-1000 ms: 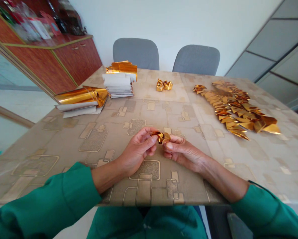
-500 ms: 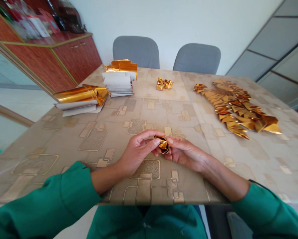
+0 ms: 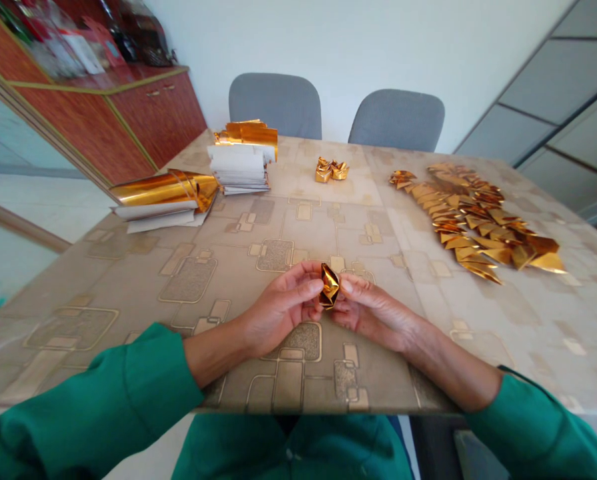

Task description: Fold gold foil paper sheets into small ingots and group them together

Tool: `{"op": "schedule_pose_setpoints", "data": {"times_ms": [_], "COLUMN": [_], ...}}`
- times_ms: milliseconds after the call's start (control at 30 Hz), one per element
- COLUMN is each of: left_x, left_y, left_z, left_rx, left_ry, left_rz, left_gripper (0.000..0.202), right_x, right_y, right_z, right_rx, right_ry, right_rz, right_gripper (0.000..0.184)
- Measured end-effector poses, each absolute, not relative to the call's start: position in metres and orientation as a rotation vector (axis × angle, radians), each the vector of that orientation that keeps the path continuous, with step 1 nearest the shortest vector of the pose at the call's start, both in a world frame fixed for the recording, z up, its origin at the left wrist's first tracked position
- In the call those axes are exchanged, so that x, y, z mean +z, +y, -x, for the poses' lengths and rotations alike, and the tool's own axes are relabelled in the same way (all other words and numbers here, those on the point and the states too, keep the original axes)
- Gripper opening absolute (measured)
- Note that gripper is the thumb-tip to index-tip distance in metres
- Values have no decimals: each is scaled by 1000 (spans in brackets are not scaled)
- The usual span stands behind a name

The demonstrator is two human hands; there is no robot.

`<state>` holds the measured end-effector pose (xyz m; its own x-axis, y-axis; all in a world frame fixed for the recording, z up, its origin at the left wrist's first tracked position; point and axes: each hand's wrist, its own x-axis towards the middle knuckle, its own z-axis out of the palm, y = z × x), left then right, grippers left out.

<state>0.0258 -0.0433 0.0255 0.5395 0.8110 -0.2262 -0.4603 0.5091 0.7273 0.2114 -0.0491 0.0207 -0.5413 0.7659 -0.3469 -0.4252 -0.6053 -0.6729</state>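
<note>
Over the near middle of the patterned table (image 3: 128, 280), my left hand (image 3: 278, 310) and my right hand (image 3: 373, 313) pinch a small folded piece of gold foil paper (image 3: 329, 285) between thumbs and fingertips. The piece stands upright between the two hands, squeezed from both sides. Both wrists rest on the table, green sleeves below them.
Many folded gold triangles (image 3: 473, 217) lie in rows at the right. Two finished gold pieces (image 3: 330, 169) sit at the far middle. A stack of gold and white sheets (image 3: 242, 157) and curled gold sheets (image 3: 163, 193) lie at the far left. Two grey chairs (image 3: 276, 107) stand behind the table.
The gold piece has turned from lying flat between the fingertips to standing upright, and both hands have closed in on it and shifted slightly toward each other.
</note>
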Motion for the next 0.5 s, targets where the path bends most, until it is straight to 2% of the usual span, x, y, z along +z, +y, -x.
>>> {"op": "schedule_pose_setpoints", "data": {"times_ms": [100,500], "left_x": [27,22], "left_y": [-43,-47], "left_z": [-25,-26], "left_rx": [802,819], "left_ry": [619,651], "left_rz": [-685,-776], "left_gripper": [34,25], "right_x": [22,20], "right_y": [-50,-48], "right_z": [-211,-210], "right_rx": [2198,2240], "right_ry": [-666,-788], "right_rz": [835,769], "right_gripper": [23,22]}}
